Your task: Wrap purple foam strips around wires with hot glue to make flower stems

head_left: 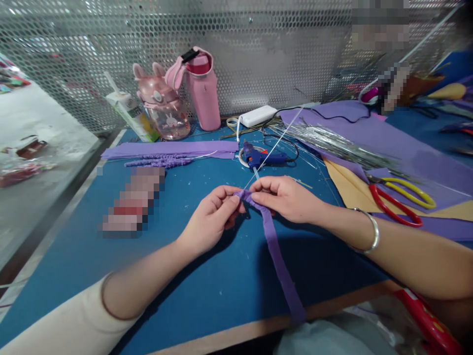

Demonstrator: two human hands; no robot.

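Between both hands is one end of a purple strip [275, 246], crumpled where the fingers pinch it; the rest hangs down over the table's front edge. My left hand [214, 214] is closed on the strip's gathered end, thumb on top. Just to its right, my right hand [284, 199] pinches the same strip between thumb and fingers. A thin pale wire [281, 140] slants up and right from the pinched end. Beyond the hands lies a blue glue gun [266, 158], its nozzle end toward a white tape roll. The wire's lower tip is hidden by the fingers.
Red-and-yellow-handled scissors [395, 204] lie at right beside a bundle of wires [332, 140] on purple sheets [414, 148]. Purple strips [170, 149] and a fuzzy purple stem [158, 161] lie at back left. Two pink bottles [205, 98] and a drink carton [131, 116] stand against the perforated panel.
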